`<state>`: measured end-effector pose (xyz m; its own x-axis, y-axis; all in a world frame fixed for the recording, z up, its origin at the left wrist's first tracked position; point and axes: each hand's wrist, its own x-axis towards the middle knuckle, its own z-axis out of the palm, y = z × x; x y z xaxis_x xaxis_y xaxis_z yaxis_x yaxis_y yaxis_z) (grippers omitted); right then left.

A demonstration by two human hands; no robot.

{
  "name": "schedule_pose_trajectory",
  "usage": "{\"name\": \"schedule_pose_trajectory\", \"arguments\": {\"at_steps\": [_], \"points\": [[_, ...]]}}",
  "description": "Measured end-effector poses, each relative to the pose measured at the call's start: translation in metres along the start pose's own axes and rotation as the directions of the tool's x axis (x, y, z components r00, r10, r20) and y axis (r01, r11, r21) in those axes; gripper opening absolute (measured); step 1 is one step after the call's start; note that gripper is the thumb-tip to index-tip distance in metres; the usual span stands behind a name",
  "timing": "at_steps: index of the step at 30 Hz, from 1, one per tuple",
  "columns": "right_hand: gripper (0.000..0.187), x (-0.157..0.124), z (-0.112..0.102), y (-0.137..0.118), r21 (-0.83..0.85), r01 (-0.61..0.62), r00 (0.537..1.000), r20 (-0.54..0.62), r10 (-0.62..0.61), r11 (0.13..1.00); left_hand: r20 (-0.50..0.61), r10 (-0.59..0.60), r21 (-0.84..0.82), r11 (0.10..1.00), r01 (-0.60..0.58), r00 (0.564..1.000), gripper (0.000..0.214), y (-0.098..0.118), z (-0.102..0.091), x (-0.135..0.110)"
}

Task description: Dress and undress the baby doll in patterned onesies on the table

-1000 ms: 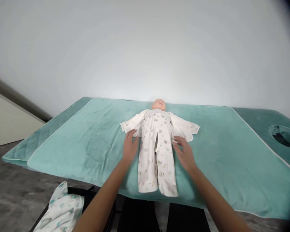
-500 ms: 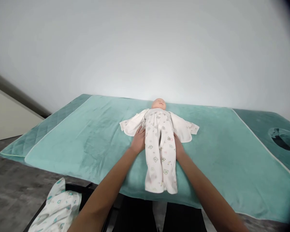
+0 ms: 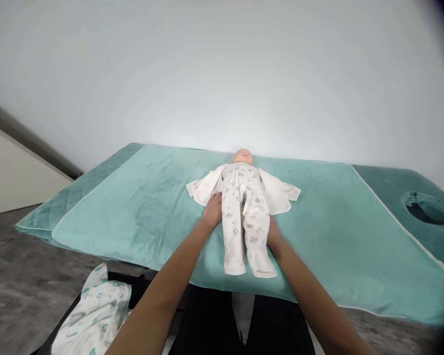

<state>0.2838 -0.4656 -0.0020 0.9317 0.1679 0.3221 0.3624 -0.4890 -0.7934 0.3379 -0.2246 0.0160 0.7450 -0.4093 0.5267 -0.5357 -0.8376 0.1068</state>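
Observation:
A baby doll (image 3: 242,157) lies on its back, its head toward the wall. White patterned baby trousers (image 3: 232,227) cover its front from just below the head, legs pointing toward me. A white baby shirt (image 3: 275,191) lies spread out under the doll, sleeves to both sides. My left hand (image 3: 213,208) rests against the left edge of the trousers, over the shirt's hem, fingers stretched forward with tips partly hidden. My right hand (image 3: 272,231) is at the right trouser leg, its fingers hidden beneath the cloth.
A green padded cover (image 3: 151,207) is spread over the bed, which stands against a white wall (image 3: 222,74). A face hole (image 3: 431,209) is at the right end. A patterned white cloth (image 3: 96,310) hangs over something black at lower left. A pale panel (image 3: 18,172) leans at far left.
My right hand has slid farther under the right trouser leg, toward me. That leg now splays outward, and the gap between the legs is wider. The view has shifted slightly.

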Motion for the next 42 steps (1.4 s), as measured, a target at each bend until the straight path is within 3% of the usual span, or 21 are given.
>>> {"name": "schedule_pose_trajectory", "arguments": {"at_steps": [3,5,7,9,14,18,22,24,25,27,29,31,32,35,38,40,42], "points": [[0.032,0.007,0.0,-0.003,-0.182,0.043,0.998,-0.03,-0.049,0.982,-0.011,-0.018,0.024,1.0,0.018,1.0,0.021,0.001,-0.003,-0.005],[0.037,0.013,-0.001,-0.002,-0.289,0.029,0.991,-0.116,-0.065,0.957,-0.009,-0.004,0.037,0.999,0.004,1.0,0.02,0.003,-0.007,-0.01],[0.039,0.018,-0.002,0.001,-0.353,0.0,0.977,-0.198,-0.075,0.936,-0.001,0.021,0.048,0.999,-0.021,1.0,0.019,0.005,-0.012,-0.016],[0.038,0.021,-0.004,0.004,-0.402,0.04,0.969,-0.206,-0.133,0.915,0.005,0.039,0.055,0.998,-0.039,0.999,0.018,0.007,-0.017,-0.023],[0.035,0.005,-0.024,0.007,-0.546,0.264,0.935,-0.057,-0.349,0.795,0.034,0.077,0.051,0.996,-0.078,0.996,0.023,0.006,-0.034,-0.047],[0.039,-0.01,-0.042,0.011,-0.582,0.402,0.903,0.122,-0.413,0.707,0.084,0.114,0.038,0.992,-0.117,0.99,0.027,0.006,-0.045,-0.066],[0.046,-0.016,-0.048,0.022,-0.523,0.438,0.896,0.192,-0.4,0.731,0.096,0.101,0.009,0.995,-0.102,0.99,0.032,0.004,-0.049,-0.077],[0.05,-0.015,-0.054,0.033,-0.467,0.4,0.913,0.131,-0.385,0.789,0.058,0.036,-0.05,0.998,-0.033,0.998,0.035,-0.003,-0.049,-0.078],[0.05,-0.014,-0.059,0.039,-0.446,0.333,0.935,0.045,-0.351,0.831,0.009,-0.035,-0.081,0.996,0.036,0.999,0.035,-0.009,-0.048,-0.077],[0.046,-0.01,-0.07,0.054,-0.407,0.089,0.962,-0.201,-0.184,0.909,-0.134,-0.265,-0.121,0.961,0.25,0.955,0.031,-0.024,-0.047,-0.074],[0.043,-0.003,-0.08,0.065,-0.37,-0.169,0.93,-0.367,0.024,0.914,-0.241,-0.527,-0.13,0.85,0.511,0.815,0.026,-0.039,-0.044,-0.068],[0.044,0.007,-0.086,0.069,-0.389,-0.307,0.917,-0.364,0.161,0.869,-0.251,-0.677,-0.111,0.73,0.674,0.692,0.03,-0.049,-0.04,-0.062],[0.044,0.013,-0.087,0.068,-0.412,-0.341,0.92,-0.33,0.211,0.845,-0.237,-0.709,-0.089,0.696,0.712,0.664,0.033,-0.051,-0.038,-0.059],[0.036,0.033,-0.087,0.058,-0.422,-0.43,0.903,-0.206,0.378,0.798,-0.243,-0.73,-0.021,0.662,0.749,0.639,0.041,-0.049,-0.034,-0.055],[0.024,0.055,-0.094,0.044,-0.336,-0.429,0.891,-0.006,0.453,0.838,-0.235,-0.755,0.02,0.627,0.779,0.613,0.044,-0.043,-0.035,-0.056],[0.023,0.071,-0.101,0.031,-0.137,-0.393,0.906,0.113,0.408,0.909,-0.225,-0.758,0.038,0.621,0.783,0.612,0.04,-0.042,-0.037,-0.059],[0.024,0.087,-0.104,0.012,0.217,-0.354,0.934,0.142,0.329,0.91,-0.232,-0.749,0.045,0.629,0.776,0.62,0.033,-0.042,-0.038,-0.061]]}}
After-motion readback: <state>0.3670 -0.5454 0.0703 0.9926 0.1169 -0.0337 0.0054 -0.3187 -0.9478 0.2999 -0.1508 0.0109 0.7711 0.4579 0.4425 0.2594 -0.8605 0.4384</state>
